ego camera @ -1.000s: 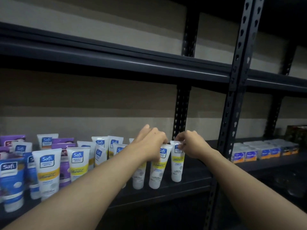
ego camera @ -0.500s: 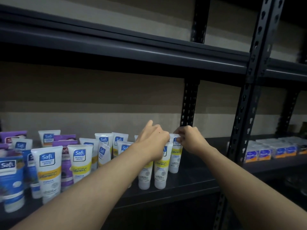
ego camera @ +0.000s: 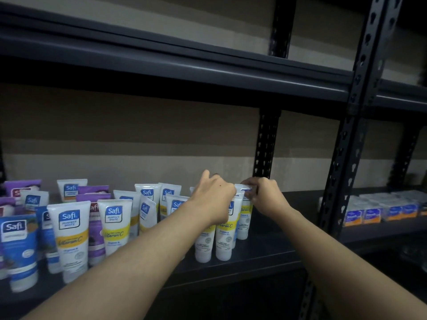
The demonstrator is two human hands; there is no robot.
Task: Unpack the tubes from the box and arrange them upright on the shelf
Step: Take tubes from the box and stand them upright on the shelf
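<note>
Right hand (ego camera: pixel 268 197) fingers (ego camera: pixel 250 187) pinched on flat crimped top of glossy white-yellow plastic tube (ego camera: pixel 244 218), upright on dark metal shelf (ego camera: pixel 258 257). Left hand (ego camera: pixel 213 196) fingers curled over neighbouring white tubes (ego camera: pixel 223 241); grip unclear.

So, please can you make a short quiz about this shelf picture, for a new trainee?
1. True or false: the right hand pinches the top of a white and yellow tube.
2. Which way do the tubes stand on the shelf? A) cap down B) cap up C) lying flat
3. Fill in: the small blue and orange boxes sit to the ____ of the front upright post.

Key: 1 true. 2 A. 3 right.
</note>
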